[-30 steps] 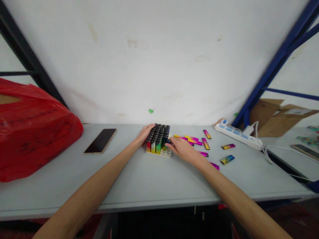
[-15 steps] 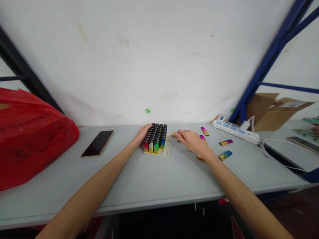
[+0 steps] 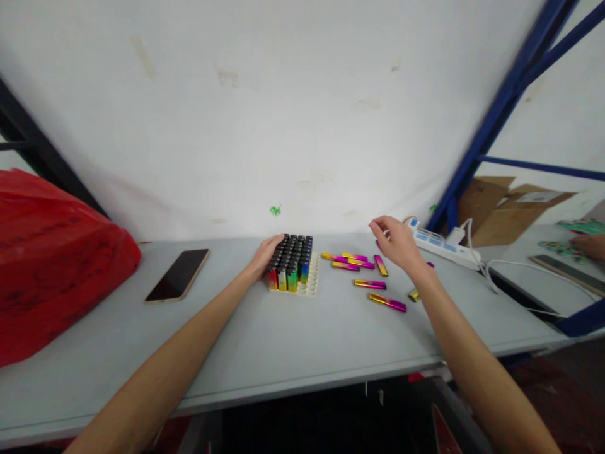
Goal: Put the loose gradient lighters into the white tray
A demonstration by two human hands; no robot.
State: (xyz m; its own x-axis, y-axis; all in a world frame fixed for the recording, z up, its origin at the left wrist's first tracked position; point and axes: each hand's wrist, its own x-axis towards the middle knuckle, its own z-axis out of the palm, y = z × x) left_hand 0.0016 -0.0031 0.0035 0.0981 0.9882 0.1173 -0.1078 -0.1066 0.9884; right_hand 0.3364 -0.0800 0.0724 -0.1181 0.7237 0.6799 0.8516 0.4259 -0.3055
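Note:
A white tray (image 3: pixel 313 282) on the grey table (image 3: pixel 293 340) holds several upright rainbow-coloured lighters (image 3: pixel 292 260) with black tops. My left hand (image 3: pixel 263 255) rests against the tray's left side, fingers curled round it. My right hand (image 3: pixel 397 243) hovers above the table to the right, fingers loosely spread, nothing visible in it. Below and left of that hand lie several loose lighters (image 3: pixel 369 284), pink and gold, flat on the table.
A red plastic bag (image 3: pixel 57 265) fills the left end. A dark phone (image 3: pixel 178 275) lies left of the tray. A white power strip (image 3: pixel 444 248) with cables sits at the back right, by a blue rack post (image 3: pixel 491 123). Another person's hand (image 3: pixel 588 244) shows far right.
My right hand has left the tray's right edge and moved right and up, past the loose lighters toward the power strip. The left hand has stayed on the tray.

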